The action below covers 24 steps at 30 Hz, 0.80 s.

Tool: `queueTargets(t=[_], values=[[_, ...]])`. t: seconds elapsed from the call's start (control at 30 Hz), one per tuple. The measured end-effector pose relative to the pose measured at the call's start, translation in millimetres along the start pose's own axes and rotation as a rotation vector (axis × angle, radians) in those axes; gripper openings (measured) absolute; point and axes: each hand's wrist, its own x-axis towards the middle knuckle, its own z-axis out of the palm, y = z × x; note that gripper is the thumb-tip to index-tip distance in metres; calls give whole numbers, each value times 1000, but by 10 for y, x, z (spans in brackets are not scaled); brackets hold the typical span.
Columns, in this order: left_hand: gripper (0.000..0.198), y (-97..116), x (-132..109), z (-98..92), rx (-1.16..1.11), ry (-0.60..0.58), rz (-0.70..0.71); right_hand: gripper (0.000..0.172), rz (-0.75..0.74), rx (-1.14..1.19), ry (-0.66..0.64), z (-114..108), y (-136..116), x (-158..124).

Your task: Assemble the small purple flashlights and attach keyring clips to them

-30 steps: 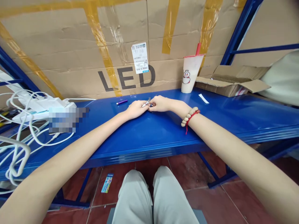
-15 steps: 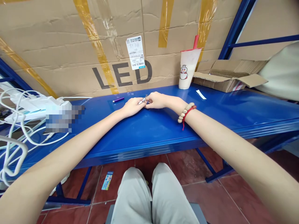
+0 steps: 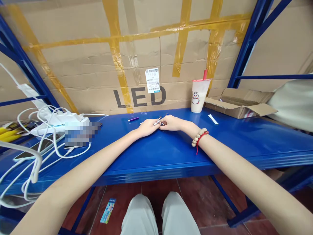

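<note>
Near the middle of the blue tabletop [image 3: 146, 156], my left hand [image 3: 148, 128] is closed around a small silvery metal piece [image 3: 156, 122]; its exact kind is too small to tell. The fingers of my right hand [image 3: 173, 123], bent into a pinch, meet the right end of that piece. My two hands touch or nearly touch, and the fingers hide part of what they hold. Just beyond my left hand lies a short purple tube [image 3: 133, 119] with a shiny end. A beaded bracelet and red string circle my right wrist.
A lidded drink cup [image 3: 198, 98] with a red straw stands behind my right hand. Right of it are a white strip [image 3: 213, 119] and an open cardboard box [image 3: 241, 104]. Tangled white cables [image 3: 57, 148] and a power strip [image 3: 73, 119] crowd the left. A large taped carton [image 3: 137, 58] backs the table.
The camera view has tilted up and shifted a little, so everything appears lower in the picture. Both hands keep about the same pose on the metal piece.
</note>
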Motion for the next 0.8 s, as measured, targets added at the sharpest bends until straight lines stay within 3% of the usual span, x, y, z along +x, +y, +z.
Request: queueTargets(t=[0.8], values=[[33, 71, -49, -36, 22, 2, -62, 12, -19, 59, -12, -15, -100, -35]])
